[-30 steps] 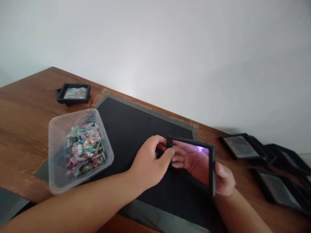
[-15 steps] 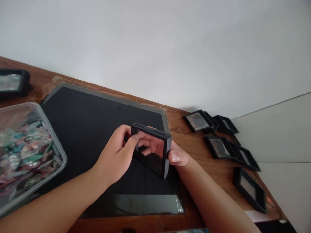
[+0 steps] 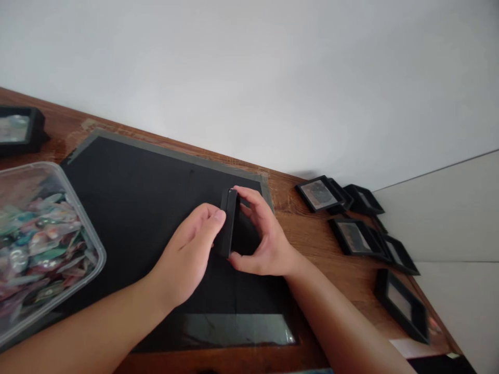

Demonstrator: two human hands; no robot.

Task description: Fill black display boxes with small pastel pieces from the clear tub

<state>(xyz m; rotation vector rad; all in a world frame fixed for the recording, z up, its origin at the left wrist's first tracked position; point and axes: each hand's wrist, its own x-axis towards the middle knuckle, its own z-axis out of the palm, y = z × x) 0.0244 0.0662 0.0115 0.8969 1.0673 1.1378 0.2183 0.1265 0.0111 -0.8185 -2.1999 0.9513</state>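
Turning edge-on since the earlier head view, the black frame (image 3: 228, 229) is now showing its narrow side instead of its broad face. Left hand (image 3: 191, 246) is pinching it, thumb on the near side; right hand (image 3: 267, 241) is gripping it too, thumb low, fingers up top. It's all happening over the black mat (image 3: 156, 197) on the worktop (image 3: 302, 234).

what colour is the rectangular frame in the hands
The rectangular plastic-looking frame is black, shown in the head view.

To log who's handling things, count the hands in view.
2: the left hand, its thumb against the black frame; the right hand, spanning the frame's far and near ends. No others show.
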